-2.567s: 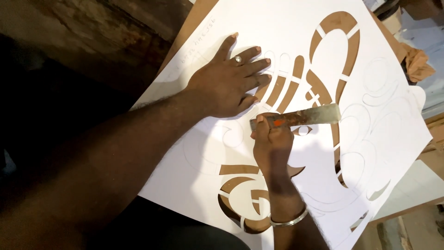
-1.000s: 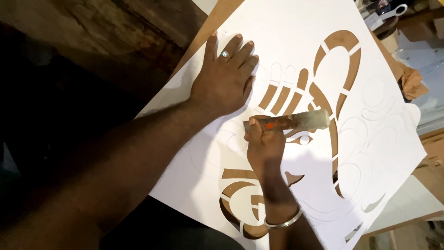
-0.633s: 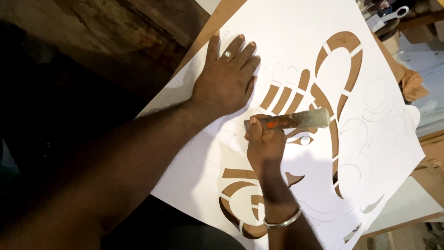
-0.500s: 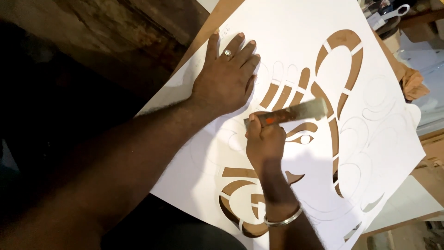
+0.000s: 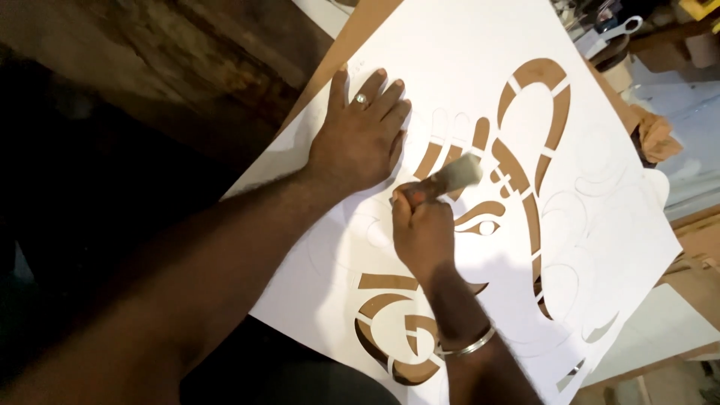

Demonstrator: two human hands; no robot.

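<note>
A large white stencil sheet (image 5: 465, 67) with brown cut-out curved shapes lies on a brown board (image 5: 352, 37). My left hand (image 5: 360, 139), with a ring on one finger, presses flat on the sheet near its upper left edge. My right hand (image 5: 421, 232), a metal bangle on its wrist, grips a utility knife (image 5: 450, 178) with an orange and metal handle. The knife sits over the cut-out stripes just right of my left hand's fingers.
The sheet's left edge borders a dark floor (image 5: 112, 150). A crumpled brown rag (image 5: 656, 135) lies by the right edge. Scissors (image 5: 611, 34) and small clutter sit at the top right. Another pale board (image 5: 660, 330) shows at the lower right.
My right hand has turned the knife from lying nearly level to pointing up and right, and drawn it left toward my left hand. The left hand stays pressed in place.
</note>
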